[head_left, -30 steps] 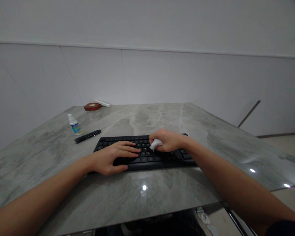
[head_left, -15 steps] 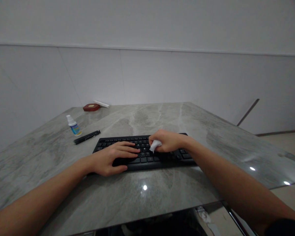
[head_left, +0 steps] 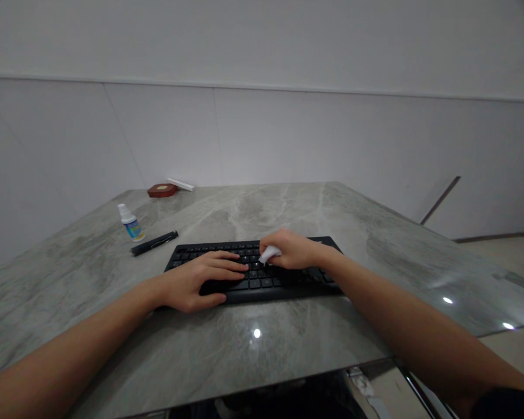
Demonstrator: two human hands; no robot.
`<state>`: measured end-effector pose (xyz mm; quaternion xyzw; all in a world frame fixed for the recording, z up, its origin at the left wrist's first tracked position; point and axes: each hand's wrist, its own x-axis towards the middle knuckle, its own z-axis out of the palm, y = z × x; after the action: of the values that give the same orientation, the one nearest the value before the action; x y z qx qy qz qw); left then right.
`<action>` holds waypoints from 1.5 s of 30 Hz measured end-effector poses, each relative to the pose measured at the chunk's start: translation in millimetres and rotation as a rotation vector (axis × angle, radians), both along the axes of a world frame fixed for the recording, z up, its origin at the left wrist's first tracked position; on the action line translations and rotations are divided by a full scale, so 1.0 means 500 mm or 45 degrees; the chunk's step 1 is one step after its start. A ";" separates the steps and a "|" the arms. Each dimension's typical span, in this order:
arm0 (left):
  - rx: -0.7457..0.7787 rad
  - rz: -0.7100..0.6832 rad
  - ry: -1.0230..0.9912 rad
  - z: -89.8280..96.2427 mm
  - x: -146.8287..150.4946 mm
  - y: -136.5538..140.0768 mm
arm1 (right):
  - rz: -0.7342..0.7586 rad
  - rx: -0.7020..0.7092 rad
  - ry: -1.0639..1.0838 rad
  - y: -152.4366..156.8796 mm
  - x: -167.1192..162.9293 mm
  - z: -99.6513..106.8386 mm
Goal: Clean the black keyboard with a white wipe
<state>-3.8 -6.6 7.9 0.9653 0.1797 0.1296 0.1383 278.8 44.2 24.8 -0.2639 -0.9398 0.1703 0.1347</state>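
A black keyboard [head_left: 279, 289] lies on the grey marbled table. Across its left part rests my left hand [head_left: 199, 280], palm down with fingers stretched out over the keys and the thumb along the front edge. My right hand [head_left: 293, 249] is closed around a crumpled white tissue [head_left: 269, 254], which pokes out at the thumb side over the middle keys. Keys beneath both hands are hidden.
Left of the keyboard lies a slim black case or tool [head_left: 154, 243]. Behind it stands a small white spray bottle [head_left: 131, 222] with a blue label. A reddish-brown box [head_left: 162, 190] and a white flat object [head_left: 181, 184] lie near the wall.
My right hand has shifted slightly left over the keyboard with the tissue, uncovering more keys at the right end. The left hand stays in place.
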 end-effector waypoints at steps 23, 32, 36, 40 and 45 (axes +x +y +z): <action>0.016 0.001 0.022 -0.002 -0.002 0.001 | 0.036 0.016 -0.014 -0.005 -0.005 -0.001; 0.008 0.007 0.027 -0.004 -0.002 0.002 | 0.047 0.021 -0.013 -0.008 -0.005 -0.001; -0.004 0.003 0.027 -0.002 0.000 0.002 | 0.051 0.008 -0.014 -0.009 -0.007 -0.002; 0.003 -0.005 0.016 0.001 0.001 0.002 | 0.054 -0.015 -0.004 -0.008 -0.008 -0.003; 0.004 0.003 0.023 0.003 0.002 0.000 | 0.035 -0.031 0.002 -0.009 -0.008 -0.001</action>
<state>-2.8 -6.6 9.2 0.9664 0.1819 0.1215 0.1350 274.9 39.6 24.1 -0.2525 -0.9410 0.1837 0.1301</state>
